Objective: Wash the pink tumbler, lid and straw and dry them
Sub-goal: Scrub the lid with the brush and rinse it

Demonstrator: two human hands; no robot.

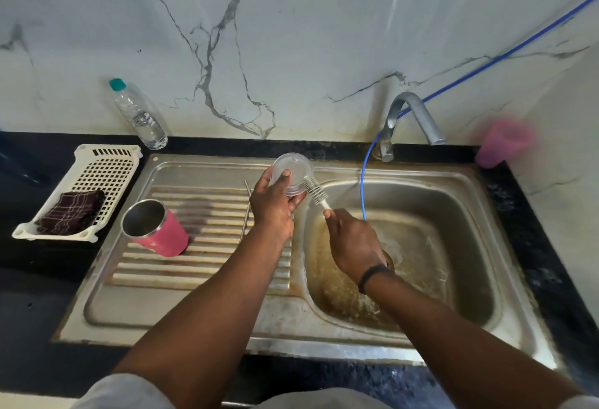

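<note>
Your left hand [272,204] grips the clear lid [291,172] tilted over the basin so your right hand [351,240], pinching the brush [316,193], can scrub its edge; tumbler [155,228] and straw [247,210] wait on the drainboard [207,246].

White marble-look wall [291,51] with grey veins, glossy under soft light. Black counter [48,295] below, holding steel sink [201,321] with ribbed drainboard at left and stained basin at right. Chrome tap [411,116] at back, blue hose [486,64] running up the wall.
</note>
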